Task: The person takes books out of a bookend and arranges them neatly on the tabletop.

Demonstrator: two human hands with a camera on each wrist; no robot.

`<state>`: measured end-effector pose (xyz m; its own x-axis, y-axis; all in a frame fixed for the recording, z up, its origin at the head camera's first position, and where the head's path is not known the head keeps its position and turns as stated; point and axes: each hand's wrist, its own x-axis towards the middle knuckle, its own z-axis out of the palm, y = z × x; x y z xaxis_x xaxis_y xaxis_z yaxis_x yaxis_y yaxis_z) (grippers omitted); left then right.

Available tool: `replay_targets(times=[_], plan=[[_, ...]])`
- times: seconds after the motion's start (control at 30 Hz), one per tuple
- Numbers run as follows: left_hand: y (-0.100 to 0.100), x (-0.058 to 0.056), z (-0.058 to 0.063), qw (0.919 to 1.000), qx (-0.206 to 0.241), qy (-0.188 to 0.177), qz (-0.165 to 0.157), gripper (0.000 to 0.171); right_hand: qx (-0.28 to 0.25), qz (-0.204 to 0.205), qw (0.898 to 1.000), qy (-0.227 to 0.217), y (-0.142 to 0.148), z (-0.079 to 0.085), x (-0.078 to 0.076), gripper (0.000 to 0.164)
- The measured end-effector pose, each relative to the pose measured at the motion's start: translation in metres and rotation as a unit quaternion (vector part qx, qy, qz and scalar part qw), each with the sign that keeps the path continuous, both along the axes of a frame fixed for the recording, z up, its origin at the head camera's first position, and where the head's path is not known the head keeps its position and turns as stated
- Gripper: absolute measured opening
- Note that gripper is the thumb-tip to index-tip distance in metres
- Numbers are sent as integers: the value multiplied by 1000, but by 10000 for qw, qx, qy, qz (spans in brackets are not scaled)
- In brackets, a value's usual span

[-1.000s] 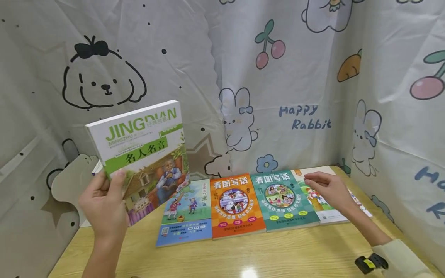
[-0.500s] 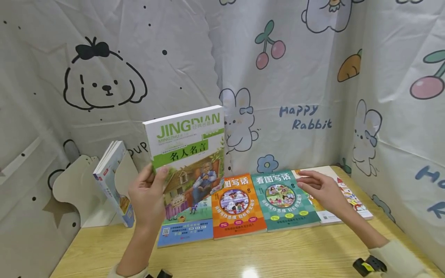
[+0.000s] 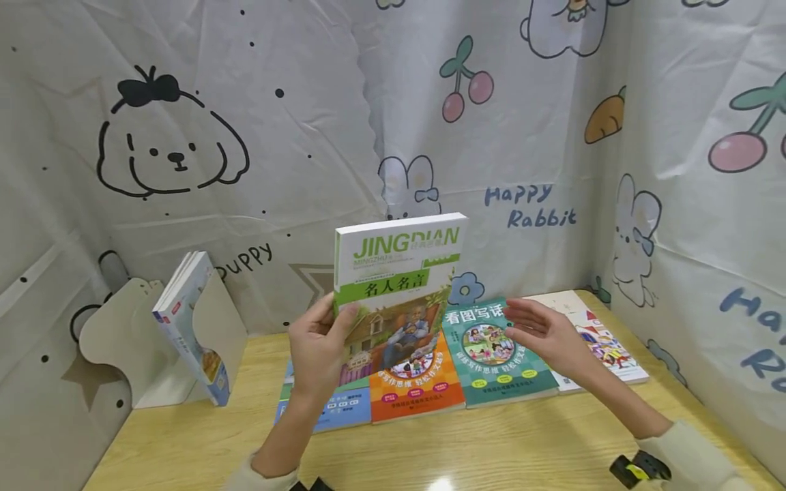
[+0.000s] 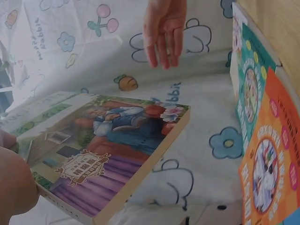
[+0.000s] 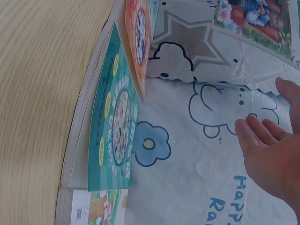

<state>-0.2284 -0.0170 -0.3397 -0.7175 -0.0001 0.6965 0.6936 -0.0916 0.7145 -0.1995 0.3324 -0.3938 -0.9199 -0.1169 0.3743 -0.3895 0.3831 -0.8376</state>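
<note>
My left hand (image 3: 319,351) grips the left side of a thick book (image 3: 393,293) with a green and white cover, thumb on the front and fingers behind. The book is held up and tilted above the row on the table, its cover facing me. Its purple fence and seated figure show large in the left wrist view, beside the thumb (image 4: 18,183). To the right, my right hand (image 3: 546,334) hovers with loosely bent fingers over the teal book (image 3: 491,382), holding nothing. In the right wrist view its palm (image 5: 276,164) faces the held book, with a gap between them.
On the wooden table (image 3: 393,457) lie a blue book (image 3: 344,409), an orange book (image 3: 417,395) and a white picture book (image 3: 604,341) in a row with the teal one. A cream bookend (image 3: 141,341) at left holds several leaning books (image 3: 190,334). A patterned curtain (image 3: 319,136) hangs behind.
My left hand has carried the green and white book from the left toward the middle and slightly down, uncovering the bookend. My right hand has shifted a little left, palm turned inward.
</note>
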Motion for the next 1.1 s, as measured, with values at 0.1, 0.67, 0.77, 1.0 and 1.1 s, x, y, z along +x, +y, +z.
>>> replay_targets(times=[0.1,0.67,0.77,1.0,1.1], plan=[[10,1,-4,9996,-122,-134,-205,26,-109,187,9998,-25,-5,1,2,50],[62,6,-28,9900,-196,-567,-1275,27,-620,458,9968,224,-14,-3,4,45],[65,5,-31,9894,-197,-607,-1304,27,-612,333,9972,264,-12,-4,7,40],[71,3,-36,9852,-291,-851,-1461,29,-686,226,9973,159,-3,-6,14,37],[74,0,-38,9851,-486,-895,-1383,28,-536,98,9984,180,4,-6,16,25]])
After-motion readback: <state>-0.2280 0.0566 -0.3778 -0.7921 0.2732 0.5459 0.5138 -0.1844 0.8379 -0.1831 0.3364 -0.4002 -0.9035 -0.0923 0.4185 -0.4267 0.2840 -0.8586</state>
